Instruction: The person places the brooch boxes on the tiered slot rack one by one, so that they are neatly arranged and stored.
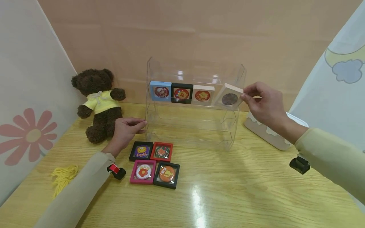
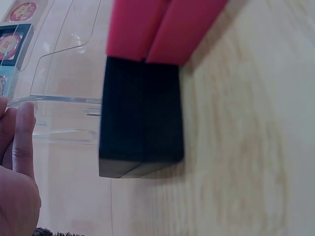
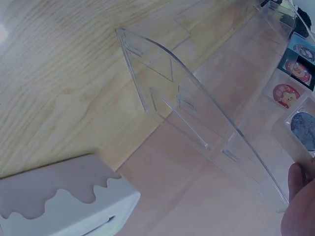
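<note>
A clear acrylic display rack (image 1: 189, 128) with several tiers stands on the wooden table. My right hand (image 1: 266, 101) pinches a cream square frame (image 1: 225, 95) by its right edge. The frame, with a dark round badge, tilts at the right end of an upper tier. Along that tier stand a blue frame (image 1: 160, 91), a black frame (image 1: 181, 93) and another cream frame (image 1: 203, 94), each holding a round badge. At the rack's left side, my left hand (image 1: 125, 131) pinches the edge of the side panel (image 2: 59, 100).
In front of the rack lie a purple-badge frame (image 1: 141, 151), a red frame (image 1: 162, 151), a pink frame (image 1: 143, 172) and a black orange-badge frame (image 1: 166, 175). A teddy bear (image 1: 99, 101) and yellow yarn (image 1: 65, 177) are left; a white-and-beige box (image 3: 74, 196) is right.
</note>
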The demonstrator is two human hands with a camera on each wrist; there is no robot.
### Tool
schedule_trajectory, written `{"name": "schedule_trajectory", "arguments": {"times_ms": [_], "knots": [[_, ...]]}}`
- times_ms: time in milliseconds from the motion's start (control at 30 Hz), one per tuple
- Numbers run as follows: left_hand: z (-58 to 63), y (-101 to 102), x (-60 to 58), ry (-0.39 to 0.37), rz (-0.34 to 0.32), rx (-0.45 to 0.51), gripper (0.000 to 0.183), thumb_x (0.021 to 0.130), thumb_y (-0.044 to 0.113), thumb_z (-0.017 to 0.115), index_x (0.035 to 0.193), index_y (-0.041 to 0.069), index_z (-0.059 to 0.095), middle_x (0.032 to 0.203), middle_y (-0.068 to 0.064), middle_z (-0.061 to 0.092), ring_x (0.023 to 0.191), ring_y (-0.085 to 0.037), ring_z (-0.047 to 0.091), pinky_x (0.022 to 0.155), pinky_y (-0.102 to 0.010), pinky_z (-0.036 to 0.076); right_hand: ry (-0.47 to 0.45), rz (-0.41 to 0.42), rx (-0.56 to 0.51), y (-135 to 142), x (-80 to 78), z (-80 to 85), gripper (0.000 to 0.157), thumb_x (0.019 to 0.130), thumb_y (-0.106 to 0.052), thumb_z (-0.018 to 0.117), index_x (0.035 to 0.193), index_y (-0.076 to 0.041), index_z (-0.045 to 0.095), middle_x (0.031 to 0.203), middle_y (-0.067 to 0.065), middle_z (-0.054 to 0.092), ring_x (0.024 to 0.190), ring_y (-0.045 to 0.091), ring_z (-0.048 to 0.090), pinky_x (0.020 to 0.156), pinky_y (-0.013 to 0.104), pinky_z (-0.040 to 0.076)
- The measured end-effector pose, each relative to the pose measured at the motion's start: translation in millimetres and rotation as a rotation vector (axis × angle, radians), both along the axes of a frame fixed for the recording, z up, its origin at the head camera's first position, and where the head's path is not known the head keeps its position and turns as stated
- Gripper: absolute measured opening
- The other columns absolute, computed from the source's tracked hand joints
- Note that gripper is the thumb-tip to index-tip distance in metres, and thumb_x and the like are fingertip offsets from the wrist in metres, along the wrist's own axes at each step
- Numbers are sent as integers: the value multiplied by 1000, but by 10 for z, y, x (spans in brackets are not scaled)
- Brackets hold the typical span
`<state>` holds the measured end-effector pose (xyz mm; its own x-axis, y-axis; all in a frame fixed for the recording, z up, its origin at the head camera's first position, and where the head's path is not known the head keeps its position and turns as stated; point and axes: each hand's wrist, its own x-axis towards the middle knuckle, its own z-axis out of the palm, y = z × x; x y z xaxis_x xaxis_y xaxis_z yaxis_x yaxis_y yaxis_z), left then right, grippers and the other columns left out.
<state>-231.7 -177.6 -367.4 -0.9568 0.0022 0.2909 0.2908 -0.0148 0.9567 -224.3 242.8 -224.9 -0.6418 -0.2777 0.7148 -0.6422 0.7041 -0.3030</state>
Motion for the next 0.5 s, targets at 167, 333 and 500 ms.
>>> {"name": "schedule_trajectory", "arguments": {"times_ms": [167,333,500], "knots": [[-3,-1,0,1,1,-5,33,85,8,72,102,-19,64,85,-5,70,75,-18,69,68,-37,59,73,-32,29,10,-53,101,14,83,6,69,96,8,67,85,15,66,79,-21,47,69,-1,43],[8,1,12,-14,2,-6,33,85,9,73,102,-18,64,86,-5,70,76,-19,69,68,-37,59,116,-55,21,18,-103,168,11,83,5,70,94,8,71,84,16,67,78,-21,46,69,-3,41],[19,0,24,-10,-8,-11,33,85,10,73,103,-18,64,87,-5,70,76,-20,69,69,-37,59,139,-79,21,5,-128,215,9,84,2,70,92,4,73,82,13,69,76,-20,45,67,-4,40]]}}
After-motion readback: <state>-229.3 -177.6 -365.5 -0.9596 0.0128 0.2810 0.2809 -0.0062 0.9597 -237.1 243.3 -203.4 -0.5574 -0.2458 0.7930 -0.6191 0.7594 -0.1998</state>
